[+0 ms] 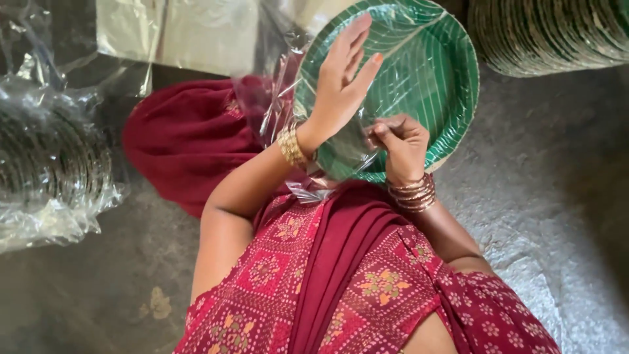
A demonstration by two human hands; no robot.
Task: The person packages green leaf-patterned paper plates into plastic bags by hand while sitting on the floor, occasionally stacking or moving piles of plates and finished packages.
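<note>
Green and ribbed like a leaf, the round paper plate (419, 72) stands nearly upright in front of the person, its face turned toward the camera, and a clear plastic bag (278, 98) is drawn over its near side, so the plate sits partly inside the film. The left hand (341, 82) lies flat against the plate's face with its fingers (354, 39) straight and close together, palm pressing through the film; it appears to steady the plate and smooth the plastic down. The right hand (401, 141), at the plate's lower rim, has its fingers (383, 130) bunched and pinching a fold of the bag, seemingly holding it taut against the edge. Whether more plates lie behind the front one cannot be told. To the left, on the grey floor (537, 196), a sealed clear bag holds a stack of plates (52, 157) lying on its side, their rims showing as rings through the wrinkled film. At the upper right another stack of green plates (550, 33) stands unwrapped, well apart from both hands. Dark red cloth (183, 137) is draped beneath the held plate.
</note>
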